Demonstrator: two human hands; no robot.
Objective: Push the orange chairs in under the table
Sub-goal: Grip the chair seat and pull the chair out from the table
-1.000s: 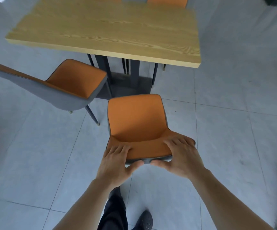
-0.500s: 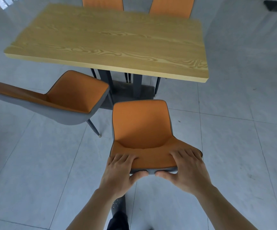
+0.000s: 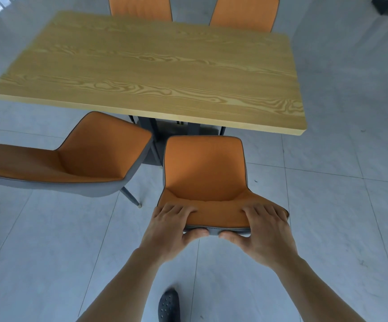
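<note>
At table's near edge, we've got left hand point(image 3: 169, 231) and right hand point(image 3: 265, 231) clamped on the near chair point(image 3: 204, 168) backrest, seat front just reaching the table point(image 3: 156, 66); push straight, level, avoid the side chair point(image 3: 91, 156).

Gripped chair point(image 3: 204, 168): front edge of seat is now brought close to the near edge of the table point(image 3: 156, 73), where a wider gap is seen earlier.
</note>
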